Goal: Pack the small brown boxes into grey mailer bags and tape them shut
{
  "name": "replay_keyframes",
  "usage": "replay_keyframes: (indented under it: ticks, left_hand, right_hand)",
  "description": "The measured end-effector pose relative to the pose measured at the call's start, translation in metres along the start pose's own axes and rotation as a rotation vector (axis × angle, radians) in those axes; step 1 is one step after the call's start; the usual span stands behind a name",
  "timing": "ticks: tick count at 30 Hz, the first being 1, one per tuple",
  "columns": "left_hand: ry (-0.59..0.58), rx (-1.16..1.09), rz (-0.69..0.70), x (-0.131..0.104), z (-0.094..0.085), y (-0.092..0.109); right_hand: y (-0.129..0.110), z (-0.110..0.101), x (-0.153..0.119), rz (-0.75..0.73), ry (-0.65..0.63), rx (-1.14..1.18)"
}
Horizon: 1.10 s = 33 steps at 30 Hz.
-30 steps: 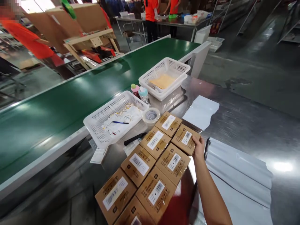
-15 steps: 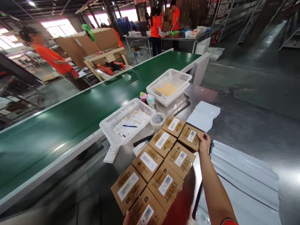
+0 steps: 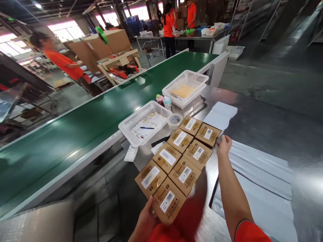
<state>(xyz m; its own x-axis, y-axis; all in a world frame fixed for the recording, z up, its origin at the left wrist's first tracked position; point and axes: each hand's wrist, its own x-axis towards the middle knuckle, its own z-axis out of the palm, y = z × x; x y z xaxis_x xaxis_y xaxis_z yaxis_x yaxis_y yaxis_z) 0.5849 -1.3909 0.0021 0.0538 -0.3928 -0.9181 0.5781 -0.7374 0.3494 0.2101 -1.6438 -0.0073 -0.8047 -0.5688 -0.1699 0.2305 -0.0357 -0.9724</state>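
Several small brown cardboard boxes (image 3: 185,173) with white barcode labels stand in two touching rows on the metal table. My left hand (image 3: 147,216) presses against the near end of the rows, its thumb on the side of the closest box; its other fingers are partly hidden. At the far right corner, my right hand (image 3: 224,144) is beside the last box, fingers bent together round something small that I cannot make out. White plastic mailer bags (image 3: 259,168) lie to the right of my right forearm.
A tape roll (image 3: 175,120), a black-handled tool (image 3: 159,141) and a white basket (image 3: 143,124) of papers are left of the boxes. Beyond are two bottles (image 3: 167,102) and stacked baskets (image 3: 185,89). A green conveyor (image 3: 101,111) runs alongside; people in orange stand farther off.
My right hand has come off the top of the far right box to just beside it. More of my left hand now shows at the near end. The view has shifted slightly.
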Motion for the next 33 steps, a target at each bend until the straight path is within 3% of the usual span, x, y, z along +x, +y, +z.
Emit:
replay_keyframes:
  ticks: [3, 5, 6, 9, 12, 14, 16, 20, 23, 27, 30, 33]
  left_hand:
    - [0.149, 0.353, 0.333, -0.005, -0.013, 0.034]
    - [0.269, 0.508, 0.556, 0.0, -0.02, 0.068]
    - [0.296, 0.575, 0.63, 0.006, -0.022, 0.087]
    - [0.17, 0.865, 0.695, 0.033, -0.016, 0.143]
    - [-0.098, 1.097, 0.547, 0.061, 0.003, 0.182]
    - [-0.289, 1.188, 0.411, 0.072, 0.015, 0.196]
    - [-0.444, 1.271, 0.286, 0.078, 0.021, 0.202]
    - [-0.614, 1.332, 0.22, 0.079, 0.015, 0.208]
    - [-0.722, 1.275, 0.189, 0.074, -0.006, 0.209]
    - [-0.844, 1.066, 0.115, 0.056, -0.04, 0.204]
    - [-0.895, 1.014, 0.05, 0.042, -0.059, 0.193]
    - [-0.877, 0.93, -0.009, 0.032, -0.065, 0.179]
  right_hand:
    - [0.002, -0.045, -0.076, 0.091, 0.027, -0.007]
    - [0.013, -0.082, -0.148, 0.174, 0.024, -0.039]
    - [0.02, -0.098, -0.185, 0.298, -0.013, -0.098]
    - [0.037, -0.128, -0.288, 0.691, -0.187, -0.157]
    - [0.043, -0.121, -0.35, 0.847, -0.309, -0.036]
    - [0.042, -0.104, -0.367, 0.818, -0.283, 0.03]
    - [0.039, -0.087, -0.374, 0.761, -0.176, 0.062]
    - [0.029, -0.071, -0.392, 0.682, -0.05, 0.092]
    - [0.014, -0.077, -0.423, 0.594, -0.068, 0.043]
    - [-0.007, -0.101, -0.464, 0.377, -0.062, -0.058]
    - [-0.016, -0.118, -0.478, 0.317, 0.01, -0.069]
    - [-0.022, -0.129, -0.483, 0.296, 0.029, -0.058]
